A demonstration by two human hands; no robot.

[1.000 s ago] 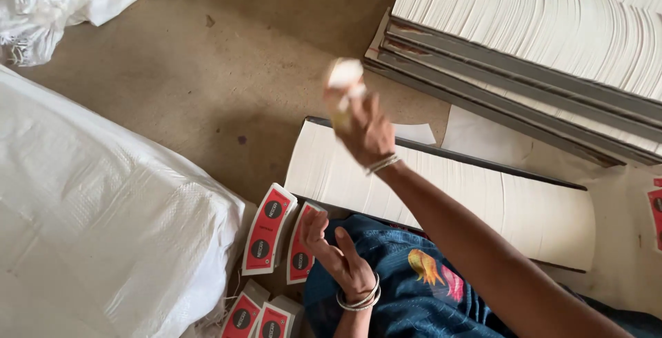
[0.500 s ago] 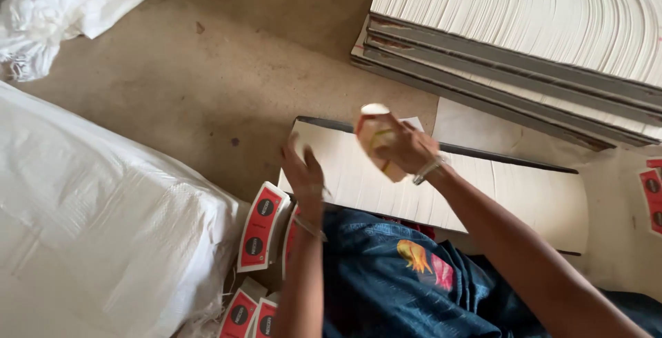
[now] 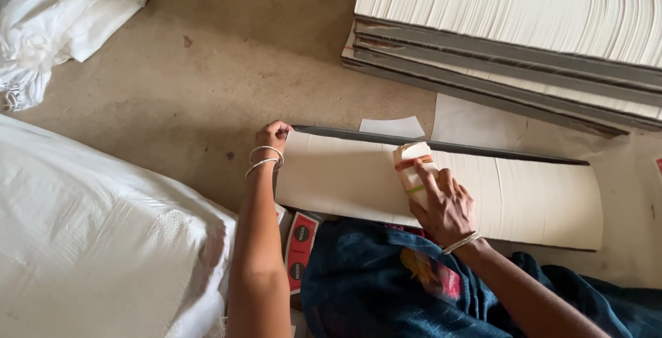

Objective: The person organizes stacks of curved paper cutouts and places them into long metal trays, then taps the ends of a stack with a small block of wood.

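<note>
Both hands had come down from mid-air since the earlier frames: the right hand point(image 3: 445, 203), raised before with its small block, now pressed that block onto the sheets, and the left hand point(image 3: 273, 134) had moved up from the lap to the stack's left end. The block point(image 3: 412, 172), pale with red and green bands, sat at the centre of the frame on the long fanned stack of white sheets point(image 3: 510, 193), which lay on the floor just above the blue cloth point(image 3: 386, 290) at the bottom. The right grip was closed round the block's lower half, forefinger laid along its face. The left grip was curled shut on the stack's upper-left corner. As a judgement, good work called for the left hand to pin that end firmly while the block kept flat, even pressure, so the fanned edges would not slip. Red printed cards point(image 3: 301, 241) lay beside the left forearm.
</note>
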